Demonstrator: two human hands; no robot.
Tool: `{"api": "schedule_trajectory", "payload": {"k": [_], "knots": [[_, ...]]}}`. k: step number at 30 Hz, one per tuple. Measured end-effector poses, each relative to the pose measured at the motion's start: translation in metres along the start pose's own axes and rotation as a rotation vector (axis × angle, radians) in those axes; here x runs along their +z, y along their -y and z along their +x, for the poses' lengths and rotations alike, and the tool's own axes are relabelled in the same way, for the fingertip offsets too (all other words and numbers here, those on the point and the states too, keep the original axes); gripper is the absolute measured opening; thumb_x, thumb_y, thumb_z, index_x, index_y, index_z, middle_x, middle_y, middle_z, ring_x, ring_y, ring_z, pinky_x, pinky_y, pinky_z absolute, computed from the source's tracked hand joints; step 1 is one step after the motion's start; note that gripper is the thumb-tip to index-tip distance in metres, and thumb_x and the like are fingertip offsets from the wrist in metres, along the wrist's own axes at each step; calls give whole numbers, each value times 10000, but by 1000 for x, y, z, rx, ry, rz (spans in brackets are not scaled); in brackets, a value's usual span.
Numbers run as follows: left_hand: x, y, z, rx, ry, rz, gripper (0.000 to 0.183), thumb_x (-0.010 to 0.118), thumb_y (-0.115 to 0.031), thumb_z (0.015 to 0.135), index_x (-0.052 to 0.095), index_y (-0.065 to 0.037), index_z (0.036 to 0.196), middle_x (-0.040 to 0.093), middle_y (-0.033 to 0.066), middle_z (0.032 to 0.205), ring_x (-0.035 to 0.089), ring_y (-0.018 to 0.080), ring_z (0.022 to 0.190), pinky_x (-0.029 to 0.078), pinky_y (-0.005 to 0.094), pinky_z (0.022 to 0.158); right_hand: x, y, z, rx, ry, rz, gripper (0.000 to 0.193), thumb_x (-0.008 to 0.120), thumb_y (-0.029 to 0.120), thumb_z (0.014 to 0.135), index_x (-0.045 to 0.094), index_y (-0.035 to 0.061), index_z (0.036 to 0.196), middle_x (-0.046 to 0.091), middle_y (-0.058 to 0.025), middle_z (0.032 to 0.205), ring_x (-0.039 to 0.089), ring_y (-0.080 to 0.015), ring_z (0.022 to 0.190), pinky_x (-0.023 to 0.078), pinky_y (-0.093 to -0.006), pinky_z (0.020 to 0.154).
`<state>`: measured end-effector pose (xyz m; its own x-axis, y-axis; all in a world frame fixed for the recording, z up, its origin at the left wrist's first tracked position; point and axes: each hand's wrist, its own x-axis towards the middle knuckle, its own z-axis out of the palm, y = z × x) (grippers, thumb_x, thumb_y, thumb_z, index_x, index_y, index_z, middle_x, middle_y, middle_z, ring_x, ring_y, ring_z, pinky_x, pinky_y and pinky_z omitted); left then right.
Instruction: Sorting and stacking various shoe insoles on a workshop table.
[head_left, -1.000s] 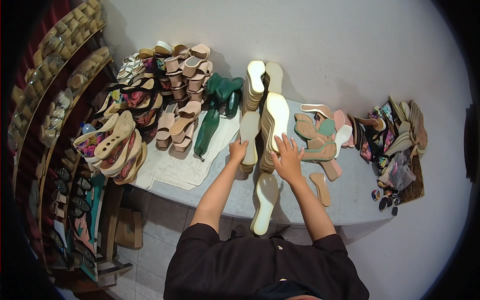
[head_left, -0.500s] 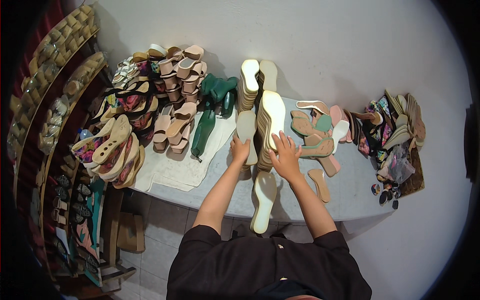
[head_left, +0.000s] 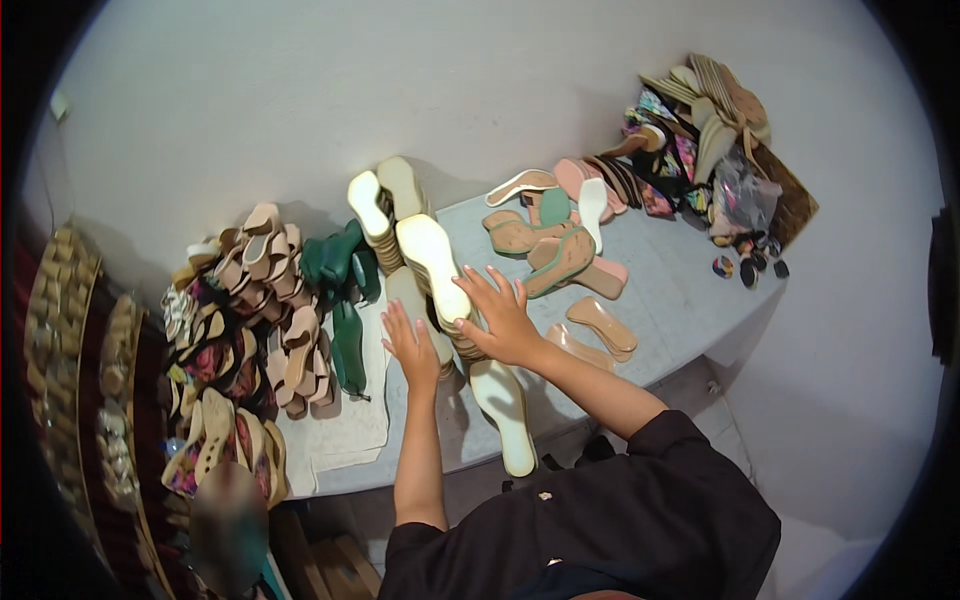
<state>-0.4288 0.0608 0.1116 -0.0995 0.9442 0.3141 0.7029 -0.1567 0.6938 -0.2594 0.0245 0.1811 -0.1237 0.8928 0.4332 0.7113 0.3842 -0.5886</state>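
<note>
Several stacks of pale shoe soles stand close together on the grey table. My right hand (head_left: 502, 318) is open, fingers spread, at the right edge of the tallest stack (head_left: 428, 258); its fingertips appear to touch the stack's side. My left hand (head_left: 410, 345) is also open, fingers stretched up, beside a lower stack (head_left: 408, 295); whether it touches that stack I cannot tell. Two more stacks, one of cream soles (head_left: 368, 203) and one of beige soles (head_left: 402, 185), rise behind. Nearest me, a low stack of pale soles (head_left: 500, 400) reaches the table's front edge.
Left of the stacks are green shoe lasts (head_left: 348, 345), pink heeled sandals (head_left: 298, 360) and wedge shoes (head_left: 222, 440) on a white cloth (head_left: 360, 425). To the right lie loose insoles (head_left: 545, 238), tan soles (head_left: 605, 328) and a clear plastic bag (head_left: 745, 200). Shelves (head_left: 75, 360) stand far left.
The view has turned, so the table appears tilted and the stacks farther left. My left hand has opened out from the lower stack; my right hand's fingers have spread wider.
</note>
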Motion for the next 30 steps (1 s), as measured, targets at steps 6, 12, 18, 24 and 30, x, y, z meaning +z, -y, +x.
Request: {"api": "schedule_trajectory", "payload": {"k": [6, 12, 18, 24, 30], "knots": [[-31, -74, -41, 292, -301, -290, 475, 395, -194, 893, 348, -9, 1328, 262, 157, 1429, 119, 336, 1355, 56, 487, 1068, -22, -51, -56, 80, -157, 119, 431, 556, 322, 817, 497, 130, 1199, 400, -121, 1324, 298, -324, 1246, 164, -452, 1017], [-22, -131, -56, 367, -512, -555, 364, 405, -109, 823, 452, 39, 1152, 307, 197, 1374, 155, 342, 1336, 114, 472, 1066, -74, -132, -96, 290, -377, 204, 307, 606, 157, 745, 571, 80, 1040, 530, -114, 1116, 454, -293, 1076, 315, -391, 946], [26, -190, -60, 405, -577, -644, 285, 449, -115, 765, 484, 6, 1020, 319, 193, 1338, 202, 325, 1312, 122, 474, 1060, -152, -220, -108, 451, -597, 98, 259, 605, 99, 702, 600, 66, 959, 575, -100, 1009, 497, -285, 1003, 376, -386, 887], [114, -262, -58, 352, -524, -637, 307, 445, -88, 767, 504, -3, 1056, 366, 168, 1306, 237, 320, 1301, 177, 444, 1051, -238, -304, -112, 458, -667, 82, 253, 602, 102, 706, 603, 81, 958, 580, -88, 1006, 506, -277, 995, 379, -373, 879], [206, -331, -54, 354, -326, -599, 315, 478, -47, 747, 514, -28, 1060, 390, 162, 1283, 238, 347, 1299, 173, 459, 1049, -324, -382, -110, 474, -681, 63, 250, 624, 118, 699, 601, 68, 942, 598, -75, 943, 539, -251, 944, 395, -344, 853]]}}
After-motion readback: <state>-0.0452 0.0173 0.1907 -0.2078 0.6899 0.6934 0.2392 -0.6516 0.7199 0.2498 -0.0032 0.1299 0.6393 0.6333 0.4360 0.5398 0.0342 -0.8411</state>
